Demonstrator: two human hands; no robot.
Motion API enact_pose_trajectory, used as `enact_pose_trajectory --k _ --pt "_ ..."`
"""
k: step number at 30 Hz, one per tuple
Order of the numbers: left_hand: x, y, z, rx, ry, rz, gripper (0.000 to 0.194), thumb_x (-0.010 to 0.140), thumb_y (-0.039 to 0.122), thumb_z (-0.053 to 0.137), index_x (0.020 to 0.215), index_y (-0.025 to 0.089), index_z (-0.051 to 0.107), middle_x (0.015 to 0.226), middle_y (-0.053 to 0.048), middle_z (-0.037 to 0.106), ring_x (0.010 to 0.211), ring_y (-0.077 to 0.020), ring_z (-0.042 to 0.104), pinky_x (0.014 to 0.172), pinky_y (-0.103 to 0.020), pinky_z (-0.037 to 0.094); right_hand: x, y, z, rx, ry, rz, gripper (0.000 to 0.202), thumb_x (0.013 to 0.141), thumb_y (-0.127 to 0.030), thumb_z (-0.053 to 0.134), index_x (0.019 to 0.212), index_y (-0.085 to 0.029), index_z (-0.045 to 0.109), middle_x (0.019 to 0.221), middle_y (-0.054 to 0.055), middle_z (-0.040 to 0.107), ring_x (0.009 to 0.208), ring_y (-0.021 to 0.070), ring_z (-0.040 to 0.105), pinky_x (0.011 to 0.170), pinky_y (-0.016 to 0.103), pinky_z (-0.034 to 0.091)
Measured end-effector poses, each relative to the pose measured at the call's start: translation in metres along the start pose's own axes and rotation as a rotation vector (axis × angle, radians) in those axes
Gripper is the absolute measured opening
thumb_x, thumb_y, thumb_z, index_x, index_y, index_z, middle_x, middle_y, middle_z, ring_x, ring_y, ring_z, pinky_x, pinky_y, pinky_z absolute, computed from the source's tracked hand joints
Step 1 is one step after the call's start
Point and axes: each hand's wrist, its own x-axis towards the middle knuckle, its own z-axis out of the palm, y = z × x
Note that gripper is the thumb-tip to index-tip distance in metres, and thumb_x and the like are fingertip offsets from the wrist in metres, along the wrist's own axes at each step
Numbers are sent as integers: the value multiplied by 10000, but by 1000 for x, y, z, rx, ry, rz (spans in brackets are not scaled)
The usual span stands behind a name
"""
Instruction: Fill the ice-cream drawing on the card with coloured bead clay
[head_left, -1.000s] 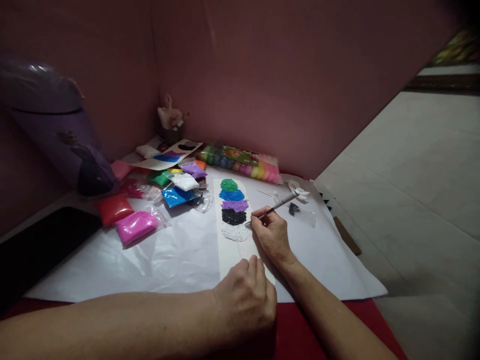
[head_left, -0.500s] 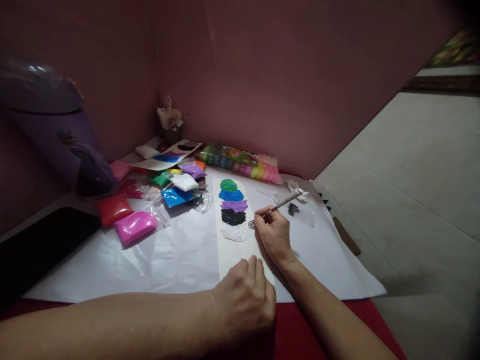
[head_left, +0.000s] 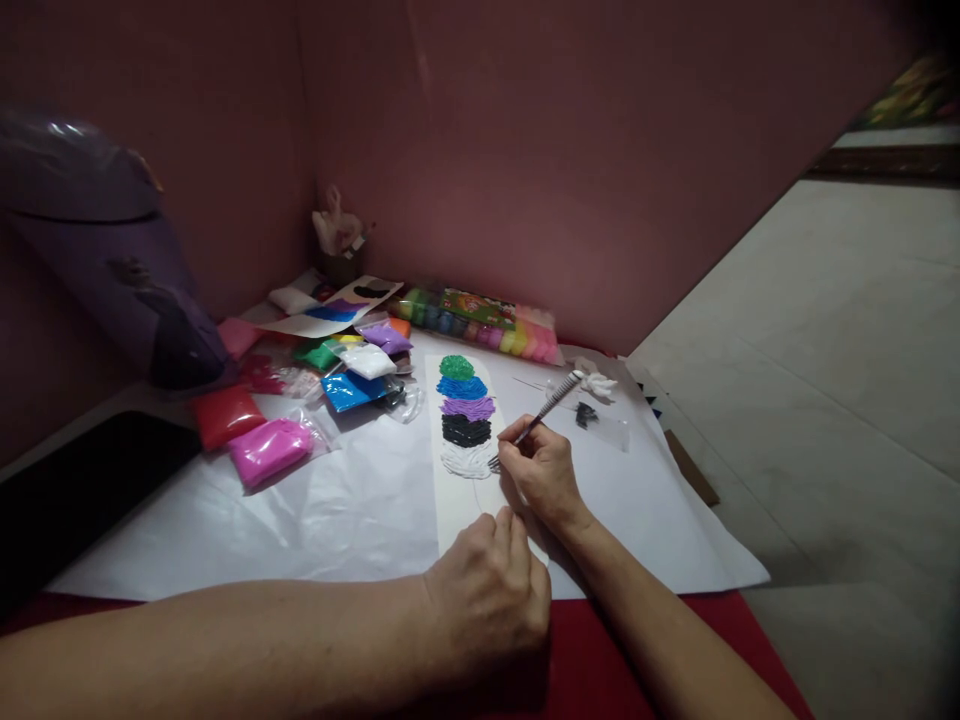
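In the head view my right hand (head_left: 541, 468) pinches a fork (head_left: 551, 403) with a striped handle, slanted down to the left. Its tines touch the right side of a white clay patch (head_left: 466, 461) on a narrow cream card (head_left: 456, 515). Above that patch lie black (head_left: 465, 431), purple (head_left: 468, 409), blue (head_left: 462, 387) and green (head_left: 456, 367) clay patches with ridged surfaces. My left hand (head_left: 495, 580) is closed over the card's lower end, its fingers curled together; what lies under its fingertips is hidden.
Bagged clay, such as a pink packet (head_left: 271, 452) and a blue packet (head_left: 354, 392), lies left of the card. A long multicoloured pack (head_left: 480, 322) rests by the wall. White clay (head_left: 598, 384) and a black scrap (head_left: 586, 414) lie right. A purple bin (head_left: 127, 270) stands left.
My right hand has shifted slightly left, and the fork has become steeper, its tines moving down and left onto the white clay. My left hand stays nearly still.
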Motion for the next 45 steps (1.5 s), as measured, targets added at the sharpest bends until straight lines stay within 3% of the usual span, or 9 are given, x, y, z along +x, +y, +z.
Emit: enact_pose_trajectory --k 12,16,19,22,32,40,45 --pt "1 0 -1 22 -12 -3 156 846 159 528 711 99 580 796 -205 712 823 -310 694 570 -349 494 4 5 -2 -101 143 -2 67 733 -185 525 680 -179 565 587 -27 562 524 116 490 565 251 397" --pt "1 -1 -2 -5 -45 7 144 822 115 497 694 119 563 752 -166 696 750 -283 680 555 -348 480 -4 -7 -3 7 73 -7 68 746 -197 539 682 -185 557 552 -44 515 490 103 447 495 226 374" --pt "2 -2 -3 -39 -68 19 164 820 93 468 683 137 547 620 -86 622 593 -226 615 506 -334 443 -9 -13 -2 6 6 -37 80 752 -192 537 674 -187 555 525 -52 481 467 97 434 475 217 373" --pt "2 -1 -3 -38 -84 21 182 828 95 448 674 144 531 608 -76 596 566 -217 589 485 -328 420 -12 -12 0 -9 -29 -47 82 755 -196 537 681 -185 569 513 -49 493 451 98 449 466 214 384" --pt "2 -1 -2 -43 -55 8 188 807 80 445 651 146 526 583 -70 576 555 -213 576 477 -324 419 -11 -7 0 -80 -39 -92 84 753 -185 522 687 -187 572 529 -42 516 456 102 465 490 218 398" --pt "2 -2 -4 -24 -114 29 162 812 70 452 681 143 511 613 -83 601 588 -213 594 526 -340 462 -8 -2 -2 -251 18 -185 120 763 -159 493 676 -200 565 577 -23 582 480 115 487 524 232 402" --pt "2 -1 -4 -11 -71 21 179 810 73 449 665 138 532 626 -107 625 621 -237 628 532 -344 470 -6 -2 -5 -283 26 -201 114 756 -141 486 693 -204 558 635 -4 621 513 130 521 566 247 425"
